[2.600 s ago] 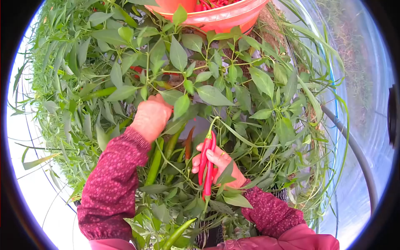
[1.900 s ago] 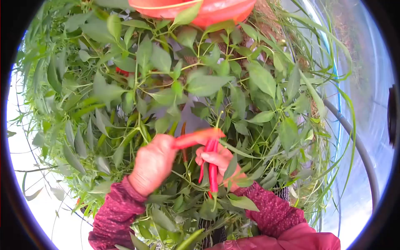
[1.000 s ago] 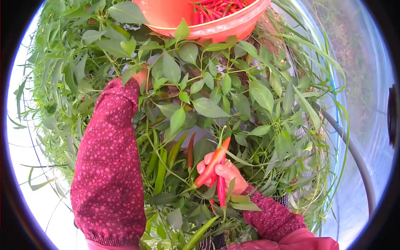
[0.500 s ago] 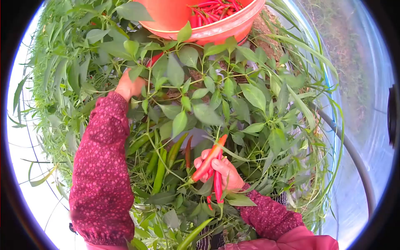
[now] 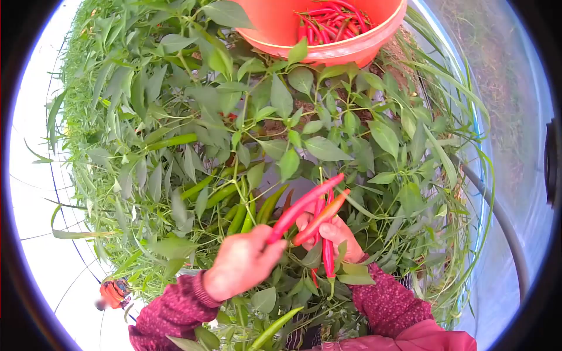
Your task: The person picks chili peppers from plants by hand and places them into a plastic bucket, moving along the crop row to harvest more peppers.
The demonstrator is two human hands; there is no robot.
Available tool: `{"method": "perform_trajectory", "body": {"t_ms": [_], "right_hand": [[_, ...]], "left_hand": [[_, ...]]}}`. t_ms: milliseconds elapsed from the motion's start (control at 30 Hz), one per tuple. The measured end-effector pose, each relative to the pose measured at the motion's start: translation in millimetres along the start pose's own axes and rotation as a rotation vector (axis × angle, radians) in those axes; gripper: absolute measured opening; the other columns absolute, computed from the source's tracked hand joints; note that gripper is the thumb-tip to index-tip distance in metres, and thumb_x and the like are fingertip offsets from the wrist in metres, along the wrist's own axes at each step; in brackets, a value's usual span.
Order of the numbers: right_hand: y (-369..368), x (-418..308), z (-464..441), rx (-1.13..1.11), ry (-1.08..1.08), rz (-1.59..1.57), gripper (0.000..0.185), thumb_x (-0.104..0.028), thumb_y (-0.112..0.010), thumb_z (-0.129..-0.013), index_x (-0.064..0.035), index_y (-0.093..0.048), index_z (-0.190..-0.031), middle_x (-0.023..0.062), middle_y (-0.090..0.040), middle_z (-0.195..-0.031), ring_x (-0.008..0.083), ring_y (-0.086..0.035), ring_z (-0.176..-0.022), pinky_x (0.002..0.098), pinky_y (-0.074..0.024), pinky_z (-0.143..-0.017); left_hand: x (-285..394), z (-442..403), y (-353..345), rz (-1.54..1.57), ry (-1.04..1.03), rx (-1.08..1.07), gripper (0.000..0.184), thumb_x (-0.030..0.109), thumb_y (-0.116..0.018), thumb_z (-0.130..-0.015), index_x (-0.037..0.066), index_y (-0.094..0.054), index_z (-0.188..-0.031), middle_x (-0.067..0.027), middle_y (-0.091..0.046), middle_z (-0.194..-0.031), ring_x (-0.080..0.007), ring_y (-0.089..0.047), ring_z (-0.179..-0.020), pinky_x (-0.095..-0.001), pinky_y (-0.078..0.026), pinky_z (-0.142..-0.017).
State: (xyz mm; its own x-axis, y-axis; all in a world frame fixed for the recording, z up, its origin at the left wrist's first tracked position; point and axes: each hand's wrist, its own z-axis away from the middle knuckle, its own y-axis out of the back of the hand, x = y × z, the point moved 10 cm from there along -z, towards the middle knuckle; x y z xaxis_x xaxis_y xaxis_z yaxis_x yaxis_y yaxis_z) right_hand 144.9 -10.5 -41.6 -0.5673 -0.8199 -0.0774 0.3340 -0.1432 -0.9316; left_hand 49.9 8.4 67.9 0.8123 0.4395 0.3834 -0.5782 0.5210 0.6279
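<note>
One red pepper [image 5: 307,206] is gripped at its lower end by the left hand [image 5: 246,261]; a small bunch of peppers [image 5: 321,217] is held in the right hand [image 5: 342,240]. A light grip is advised, so skins are not bruised. Leaves [image 5: 325,148] are crowded before the bucket [image 5: 351,57], its right edge being left barer.
</note>
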Motion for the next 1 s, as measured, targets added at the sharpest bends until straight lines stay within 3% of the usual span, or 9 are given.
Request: {"method": "perform_trajectory", "body": {"t_ms": [200,333,533,633,700,767,833,933,1000], "right_hand": [[7.4,5.4,-2.1,0.089,-0.039,0.108,0.046,-0.029,-0.069,-0.077,-0.0069,-0.054,-0.115,0.0074,-0.055,-0.115,0.0128,-0.058,-0.084,0.0258,-0.0466,-0.068],[10.6,-2.6,-2.8,0.134,-0.001,0.092,0.039,-0.019,-0.065,-0.078,-0.0042,-0.054,-0.112,0.0132,-0.054,-0.119,0.0191,-0.06,-0.098,0.0303,-0.0499,-0.081],[20.7,-5.0,-11.3,0.127,-0.008,0.014,0.041,-0.019,-0.061,-0.079,-0.0049,-0.049,-0.115,0.0142,-0.059,-0.108,0.0241,-0.062,-0.094,0.033,-0.0526,-0.075],[26.7,-9.1,-14.8,0.122,0.0,0.011,0.044,-0.021,-0.062,-0.078,-0.0052,-0.047,-0.116,0.0132,-0.062,-0.098,0.0245,-0.062,-0.094,0.0324,-0.0525,-0.071],[31.8,-7.4,-14.7,0.168,-0.021,0.007,0.044,-0.022,-0.063,-0.079,-0.0052,-0.047,-0.116,0.0133,-0.061,-0.099,0.0254,-0.062,-0.094,0.0336,-0.0528,-0.073],[31.4,-8.5,-14.4,0.154,-0.015,-0.035,0.042,-0.021,-0.063,-0.081,-0.0034,-0.049,-0.117,0.0136,-0.061,-0.102,0.0247,-0.061,-0.096,0.0356,-0.0508,-0.081],[30.3,-9.7,-15.5,0.137,-0.012,-0.068,0.04,-0.019,-0.063,-0.084,-0.0017,-0.05,-0.118,0.0139,-0.061,-0.104,0.0239,-0.061,-0.099,0.0376,-0.0488,-0.088],[40.1,-6.5,-16.1,0.237,-0.03,0.015,0.044,-0.022,-0.064,-0.079,-0.0046,-0.047,-0.116,0.0142,-0.061,-0.1,0.0263,-0.061,-0.095,0.038,-0.0534,-0.078],[41.9,-2.2,-16.7,0.206,-0.048,0.027,0.045,-0.021,-0.064,-0.079,-0.004,-0.047,-0.116,0.0148,-0.061,-0.103,0.0274,-0.061,-0.096,0.0394,-0.0529,-0.08]], "left_hand": [[14.0,-16.0,-31.8,-0.473,-0.217,-0.248,0.026,0.026,-0.058,-0.084,0.002,-0.049,-0.079,-0.0173,-0.056,-0.055,-0.0357,-0.059,-0.052,-0.0434,-0.048,-0.048],[16.4,-23.0,-41.1,-0.482,-0.262,-0.316,0.028,0.026,-0.057,-0.084,0.0,-0.048,-0.078,-0.0179,-0.055,-0.054,-0.0371,-0.058,-0.052,-0.0441,-0.048,-0.048],[30.6,-37.0,-32.8,-0.227,-0.399,-0.591,0.03,0.033,-0.053,-0.088,0.003,-0.055,-0.087,-0.0183,-0.06,-0.072,-0.0366,-0.06,-0.066,-0.0439,-0.05,-0.063],[22.7,-89.5,54.4,0.058,-0.222,-0.339,0.013,0.012,-0.057,-0.082,0.002,-0.064,-0.087,-0.0155,-0.062,-0.077,-0.0309,-0.061,-0.071,-0.0354,-0.05,-0.066],[27.1,-117.0,118.1,-0.506,-0.379,0.197,0.017,0.001,-0.054,-0.072,-0.003,-0.061,-0.087,-0.0197,-0.059,-0.079,-0.0339,-0.059,-0.073,-0.0367,-0.049,-0.067],[20.3,-140.9,139.5,-0.824,-0.407,0.39,0.009,-0.002,-0.053,-0.069,-0.004,-0.056,-0.077,-0.0207,-0.057,-0.082,-0.0398,-0.055,-0.074,-0.0445,-0.046,-0.068],[2.0,-169.7,144.4,-0.756,-0.529,0.401,0.008,-0.001,-0.053,-0.07,-0.003,-0.055,-0.077,-0.0212,-0.057,-0.081,-0.0401,-0.055,-0.076,-0.0444,-0.047,-0.07],[-53.3,-226.2,138.3,-0.617,-0.284,0.2,0.014,0.001,-0.055,-0.071,-0.002,-0.058,-0.085,-0.0211,-0.058,-0.082,-0.0389,-0.057,-0.08,-0.0408,-0.049,-0.072],[-98.6,-254.7,106.1,-0.987,-0.24,-0.124,0.02,0.006,-0.056,-0.075,0.0,-0.06,-0.093,-0.0199,-0.061,-0.087,-0.0362,-0.059,-0.083,-0.0381,-0.05,-0.075]]}}
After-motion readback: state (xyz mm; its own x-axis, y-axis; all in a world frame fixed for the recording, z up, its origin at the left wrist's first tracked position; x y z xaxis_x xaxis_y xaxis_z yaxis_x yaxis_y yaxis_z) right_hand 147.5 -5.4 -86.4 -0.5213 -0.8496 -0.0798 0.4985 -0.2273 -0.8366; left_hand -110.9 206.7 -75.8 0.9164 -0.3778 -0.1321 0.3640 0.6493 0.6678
